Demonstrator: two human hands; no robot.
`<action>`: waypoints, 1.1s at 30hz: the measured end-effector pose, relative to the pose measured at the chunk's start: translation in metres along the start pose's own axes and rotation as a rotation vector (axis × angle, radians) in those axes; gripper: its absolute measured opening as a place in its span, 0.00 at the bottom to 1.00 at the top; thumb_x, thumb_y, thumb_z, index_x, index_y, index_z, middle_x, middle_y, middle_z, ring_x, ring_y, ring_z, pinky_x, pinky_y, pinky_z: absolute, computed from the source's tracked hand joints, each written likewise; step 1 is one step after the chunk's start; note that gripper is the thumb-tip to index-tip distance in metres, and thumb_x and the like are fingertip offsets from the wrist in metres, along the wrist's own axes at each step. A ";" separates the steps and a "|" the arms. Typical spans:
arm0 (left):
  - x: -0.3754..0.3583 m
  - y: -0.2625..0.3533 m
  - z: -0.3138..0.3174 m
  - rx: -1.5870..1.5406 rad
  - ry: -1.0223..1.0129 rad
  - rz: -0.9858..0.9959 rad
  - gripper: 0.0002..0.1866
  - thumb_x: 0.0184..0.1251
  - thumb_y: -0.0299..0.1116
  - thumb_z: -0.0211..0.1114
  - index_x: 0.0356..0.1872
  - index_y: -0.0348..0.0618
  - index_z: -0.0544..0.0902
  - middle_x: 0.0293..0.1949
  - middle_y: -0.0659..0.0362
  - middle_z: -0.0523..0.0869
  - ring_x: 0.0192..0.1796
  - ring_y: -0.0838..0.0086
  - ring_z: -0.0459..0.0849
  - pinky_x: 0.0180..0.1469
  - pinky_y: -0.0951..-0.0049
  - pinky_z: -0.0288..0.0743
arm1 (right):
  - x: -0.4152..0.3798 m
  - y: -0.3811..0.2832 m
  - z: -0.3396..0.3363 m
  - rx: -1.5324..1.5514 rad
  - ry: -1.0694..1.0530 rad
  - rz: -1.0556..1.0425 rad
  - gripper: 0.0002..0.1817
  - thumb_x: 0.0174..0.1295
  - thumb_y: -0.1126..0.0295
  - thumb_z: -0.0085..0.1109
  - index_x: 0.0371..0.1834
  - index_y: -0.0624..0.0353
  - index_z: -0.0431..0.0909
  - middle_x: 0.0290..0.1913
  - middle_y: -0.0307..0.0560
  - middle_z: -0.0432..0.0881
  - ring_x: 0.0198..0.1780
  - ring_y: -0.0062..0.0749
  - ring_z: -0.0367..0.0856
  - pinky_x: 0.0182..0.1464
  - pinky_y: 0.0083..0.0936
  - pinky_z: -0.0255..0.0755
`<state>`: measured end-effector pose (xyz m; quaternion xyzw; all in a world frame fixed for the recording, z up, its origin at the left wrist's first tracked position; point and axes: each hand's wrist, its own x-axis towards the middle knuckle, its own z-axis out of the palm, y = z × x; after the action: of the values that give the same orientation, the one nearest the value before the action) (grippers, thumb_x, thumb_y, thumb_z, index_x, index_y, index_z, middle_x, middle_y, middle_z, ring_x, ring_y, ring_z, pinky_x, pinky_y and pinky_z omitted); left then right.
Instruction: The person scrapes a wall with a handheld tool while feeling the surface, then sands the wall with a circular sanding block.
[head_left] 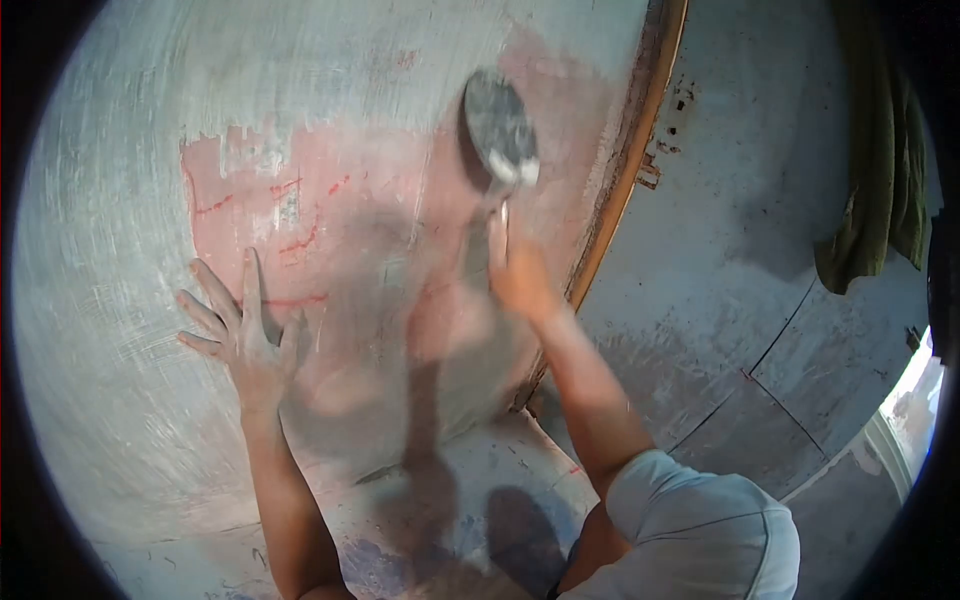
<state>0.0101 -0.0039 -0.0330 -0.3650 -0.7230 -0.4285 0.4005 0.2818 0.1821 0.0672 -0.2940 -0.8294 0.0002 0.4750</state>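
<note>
My right hand [522,277] is wrapped round the handle of a trowel with a rounded oval metal blade [500,115]. Its blade points up over the pinkish part of the wall [345,185], casting a shadow beside it. White paste shows on the blade near the handle, and the tool is slightly blurred. To the left, my left hand [255,345] is spread against the wall, fingers apart and pointing up, pale dust on them. Red scribbled marks [300,240] lie above that hand. Around the pink area the wall carries grey-white plaster [120,230] with streaky strokes.
A wooden door frame edge [628,175] runs down to the right of the trowel. Beyond it is a bluish-grey surface [740,190] with worn patches and cracks. An olive-green cloth [870,200] hangs at the far right. Stained floor [470,470] shows below the wall.
</note>
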 end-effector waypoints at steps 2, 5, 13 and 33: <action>0.001 0.001 -0.003 -0.006 -0.007 0.003 0.52 0.64 0.59 0.71 0.89 0.72 0.59 0.92 0.51 0.33 0.89 0.33 0.24 0.75 0.15 0.14 | -0.016 0.003 0.009 0.093 0.066 0.002 0.23 0.86 0.60 0.42 0.71 0.65 0.70 0.54 0.81 0.82 0.56 0.83 0.78 0.56 0.61 0.72; 0.001 0.000 -0.004 -0.003 -0.019 0.002 0.51 0.65 0.61 0.71 0.89 0.72 0.58 0.92 0.51 0.33 0.89 0.33 0.24 0.75 0.15 0.14 | 0.007 0.009 -0.005 0.100 0.043 -0.123 0.24 0.87 0.58 0.43 0.72 0.66 0.69 0.46 0.82 0.83 0.50 0.84 0.81 0.54 0.61 0.75; 0.001 0.003 -0.003 0.019 -0.016 -0.004 0.51 0.68 0.63 0.70 0.90 0.70 0.57 0.92 0.49 0.32 0.88 0.33 0.23 0.76 0.16 0.14 | -0.004 0.021 0.015 -0.032 0.016 0.013 0.22 0.87 0.56 0.41 0.64 0.63 0.76 0.38 0.73 0.84 0.44 0.72 0.87 0.48 0.56 0.78; 0.002 0.009 0.001 0.033 -0.008 -0.026 0.54 0.66 0.63 0.72 0.90 0.70 0.55 0.91 0.49 0.31 0.88 0.31 0.25 0.75 0.14 0.17 | 0.056 -0.009 -0.043 0.215 0.000 0.015 0.21 0.85 0.60 0.44 0.60 0.70 0.76 0.33 0.79 0.82 0.43 0.81 0.82 0.42 0.65 0.74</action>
<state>0.0165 0.0002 -0.0284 -0.3509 -0.7362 -0.4202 0.3979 0.2902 0.1897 0.1379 -0.2476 -0.8224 0.0930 0.5037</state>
